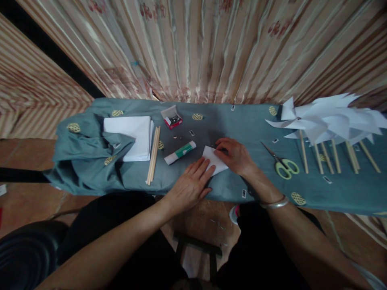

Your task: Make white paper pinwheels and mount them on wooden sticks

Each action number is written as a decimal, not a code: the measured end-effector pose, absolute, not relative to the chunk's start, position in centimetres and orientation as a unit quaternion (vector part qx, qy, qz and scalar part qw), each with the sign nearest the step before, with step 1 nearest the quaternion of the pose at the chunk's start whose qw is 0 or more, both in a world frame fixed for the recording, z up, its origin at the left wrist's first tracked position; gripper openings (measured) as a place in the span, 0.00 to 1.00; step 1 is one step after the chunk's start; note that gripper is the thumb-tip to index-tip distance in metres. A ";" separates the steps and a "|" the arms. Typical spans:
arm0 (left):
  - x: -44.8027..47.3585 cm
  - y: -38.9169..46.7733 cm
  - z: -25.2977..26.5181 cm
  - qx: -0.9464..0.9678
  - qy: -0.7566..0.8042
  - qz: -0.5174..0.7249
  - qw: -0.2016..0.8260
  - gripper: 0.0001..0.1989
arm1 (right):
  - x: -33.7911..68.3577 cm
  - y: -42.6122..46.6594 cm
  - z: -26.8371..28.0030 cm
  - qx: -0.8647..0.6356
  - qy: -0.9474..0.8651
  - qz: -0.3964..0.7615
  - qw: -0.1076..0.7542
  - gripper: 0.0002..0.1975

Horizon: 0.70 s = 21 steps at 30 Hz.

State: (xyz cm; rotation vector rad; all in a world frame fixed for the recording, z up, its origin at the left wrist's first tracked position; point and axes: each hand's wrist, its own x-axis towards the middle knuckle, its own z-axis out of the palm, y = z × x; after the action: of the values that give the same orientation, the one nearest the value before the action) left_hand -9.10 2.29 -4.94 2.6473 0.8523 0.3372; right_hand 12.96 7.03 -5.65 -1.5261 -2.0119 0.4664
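Note:
A small piece of folded white paper lies on the cloth in front of me. My left hand rests flat across its left side, fingers stretched out. At the paper's upper right edge, the fingers of my right hand are bent and pinched together on it. Just left of my hands lies a green and white glue stick. Green-handled scissors lie to the right of my right hand, with their blades pointing up and left.
A stack of white paper and several wooden sticks are on the left. Behind the glue stick stands an opened red box of small metal pins. Several white paper pinwheels on sticks lie at the right. A pleated curtain hangs behind the cloth-covered table.

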 end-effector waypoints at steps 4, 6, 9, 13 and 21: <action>-9.1 2.3 -5.0 0.931 0.301 0.119 0.171 0.31 | 12.9 7.0 -5.7 -0.575 -0.747 0.170 0.286 0.06; -9.1 2.3 -5.1 0.931 0.302 0.121 0.168 0.31 | 12.8 7.0 -5.6 -0.577 -0.747 0.168 0.285 0.06; -9.1 2.3 -5.1 0.931 0.303 0.117 0.165 0.31 | 12.7 6.9 -5.6 -0.581 -0.746 0.166 0.278 0.06; -9.1 2.3 -5.0 0.932 0.304 0.110 0.165 0.31 | 12.6 6.9 -5.6 -0.583 -0.746 0.161 0.278 0.06; -9.0 2.4 -4.7 0.931 0.307 0.106 0.165 0.30 | 12.6 7.0 -5.9 -0.581 -0.748 0.151 0.284 0.06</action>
State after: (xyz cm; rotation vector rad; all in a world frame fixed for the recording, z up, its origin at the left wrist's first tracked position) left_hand -9.00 2.36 -4.75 2.6540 0.8747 0.3008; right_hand 12.60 6.98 -5.89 -1.5538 -2.0022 0.4039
